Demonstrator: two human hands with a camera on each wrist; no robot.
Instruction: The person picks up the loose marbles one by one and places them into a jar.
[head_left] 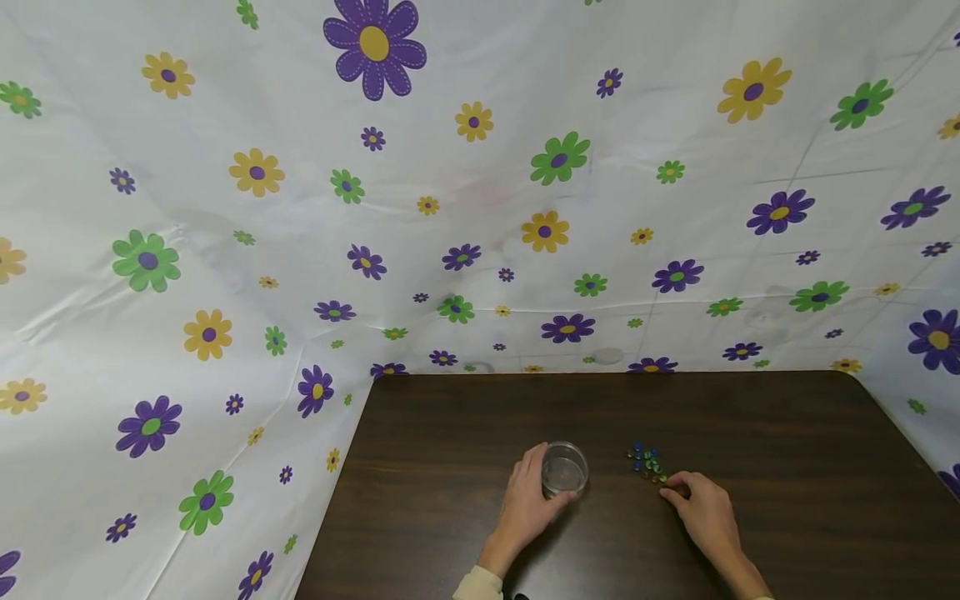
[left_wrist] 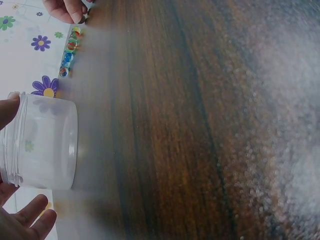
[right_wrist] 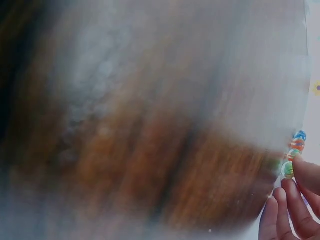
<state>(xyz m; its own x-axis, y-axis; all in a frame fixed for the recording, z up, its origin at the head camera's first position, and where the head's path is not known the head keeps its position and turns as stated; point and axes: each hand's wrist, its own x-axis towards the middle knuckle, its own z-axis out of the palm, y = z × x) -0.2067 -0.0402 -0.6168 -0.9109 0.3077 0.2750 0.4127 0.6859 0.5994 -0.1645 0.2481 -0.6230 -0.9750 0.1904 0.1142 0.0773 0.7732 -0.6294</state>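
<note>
My left hand [head_left: 525, 500] grips a clear, wide-mouthed plastic jar [head_left: 564, 473], its thumb on the near side and fingers round the left. In the left wrist view the jar [left_wrist: 50, 145] stands upright with a threaded neck, see-through, nothing inside it. To its right lies a loose cluster of glass marbles [head_left: 648, 460] in blue, green and amber. At the near edge of that cluster my right hand [head_left: 705, 510] pinches a marble between thumb and index finger. The right wrist view shows a green and yellow marble [right_wrist: 288, 169] at those fingertips, with the other fingers loosely bent.
Both hands work over a dark wood-grain table [head_left: 450, 417] with rounded far corners. A white sheet printed with flowers [head_left: 480, 250] hangs behind the table and along its sides. Some table-width separates the jar from the marbles.
</note>
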